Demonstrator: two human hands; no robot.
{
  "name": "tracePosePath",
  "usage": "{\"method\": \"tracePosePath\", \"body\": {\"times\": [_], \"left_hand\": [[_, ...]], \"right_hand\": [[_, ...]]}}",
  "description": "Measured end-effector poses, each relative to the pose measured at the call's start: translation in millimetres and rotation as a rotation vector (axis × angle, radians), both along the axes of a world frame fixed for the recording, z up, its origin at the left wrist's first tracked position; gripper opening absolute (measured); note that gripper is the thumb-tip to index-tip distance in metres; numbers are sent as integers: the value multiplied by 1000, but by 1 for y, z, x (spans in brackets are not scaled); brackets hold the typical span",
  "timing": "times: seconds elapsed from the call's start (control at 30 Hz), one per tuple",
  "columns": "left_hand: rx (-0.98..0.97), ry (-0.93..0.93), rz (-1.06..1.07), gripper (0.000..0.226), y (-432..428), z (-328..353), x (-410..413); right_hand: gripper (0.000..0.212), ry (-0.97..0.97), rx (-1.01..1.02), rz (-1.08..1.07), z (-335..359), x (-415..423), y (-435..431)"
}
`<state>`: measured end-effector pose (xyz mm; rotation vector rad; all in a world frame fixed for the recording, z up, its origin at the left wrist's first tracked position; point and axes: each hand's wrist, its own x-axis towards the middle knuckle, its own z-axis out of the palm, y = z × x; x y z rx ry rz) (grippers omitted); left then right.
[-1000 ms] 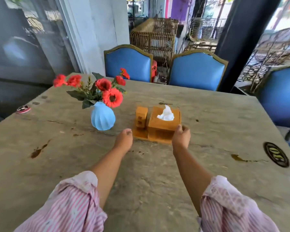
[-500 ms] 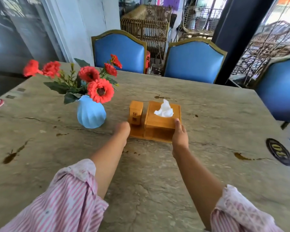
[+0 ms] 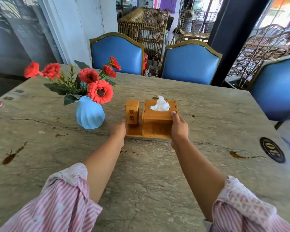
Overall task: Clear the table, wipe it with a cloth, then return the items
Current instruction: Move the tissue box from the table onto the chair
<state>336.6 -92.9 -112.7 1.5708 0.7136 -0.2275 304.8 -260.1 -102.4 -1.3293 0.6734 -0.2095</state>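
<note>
The right hand (image 3: 178, 129) grips the near right corner of the tissue box (image 3: 156, 114). Its thumb lies flat on the lid and its other fingers wrap round the right side, out of sight. The left hand (image 3: 117, 131) touches the left edge of the wooden holder (image 3: 156, 131). Its fingers are tucked behind the knuckles, so I cannot tell whether they grip it.

The holder sits mid-table and carries the tissue box on the right and a small toothpick box (image 3: 132, 113) on the left, marked 牙签. A white tissue (image 3: 160, 106) pokes out of the lid. Just left of the holder on the stained stone table (image 3: 149, 173) stands a blue ribbed vase (image 3: 90, 114) of red flowers (image 3: 100, 92). Well to the right, a round black plaque (image 3: 272, 150) reads 30. Blue chairs (image 3: 119, 54) line the far side.
</note>
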Motion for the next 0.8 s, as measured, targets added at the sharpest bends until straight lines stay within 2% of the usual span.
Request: {"method": "tracePosePath", "body": {"times": [0.33, 0.5, 0.67, 0.8], "left_hand": [[85, -31, -91, 75, -1, 52, -57], [167, -66, -210, 78, -19, 91, -99], [189, -60, -406, 96, -53, 126, -142], [192, -100, -440, 83, -98, 138, -181]], "right_hand": [[27, 9, 87, 14, 28, -77, -13], [34, 31, 127, 0, 57, -126, -36], [40, -13, 201, -64, 89, -173, -75], [38, -12, 241, -71, 98, -214, -120]]}}
